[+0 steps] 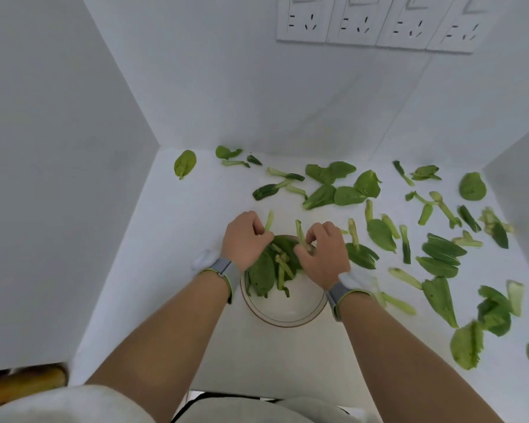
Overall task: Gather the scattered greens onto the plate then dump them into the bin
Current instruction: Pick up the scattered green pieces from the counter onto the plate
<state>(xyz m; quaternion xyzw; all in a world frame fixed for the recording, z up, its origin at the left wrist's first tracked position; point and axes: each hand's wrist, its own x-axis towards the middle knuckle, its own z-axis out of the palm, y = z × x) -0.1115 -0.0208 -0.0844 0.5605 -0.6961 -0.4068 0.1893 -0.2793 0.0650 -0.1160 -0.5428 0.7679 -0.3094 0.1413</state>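
No text, label, brand, number or sign can be read anywhere in the view — not on the wall sockets (376, 21), which show only their pin slots, nor on the plate (284, 315), the grey wristbands (223, 270) or the white walls (58, 178).

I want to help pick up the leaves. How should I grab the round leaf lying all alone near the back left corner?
Pinch the lone leaf by its pale stalk end, which points toward you, probably coming from above on the near side. It lies flat on the white table, so the blade gives little to hold, while the stalk looks firmer. Nothing crowds it, so either hand could go there.
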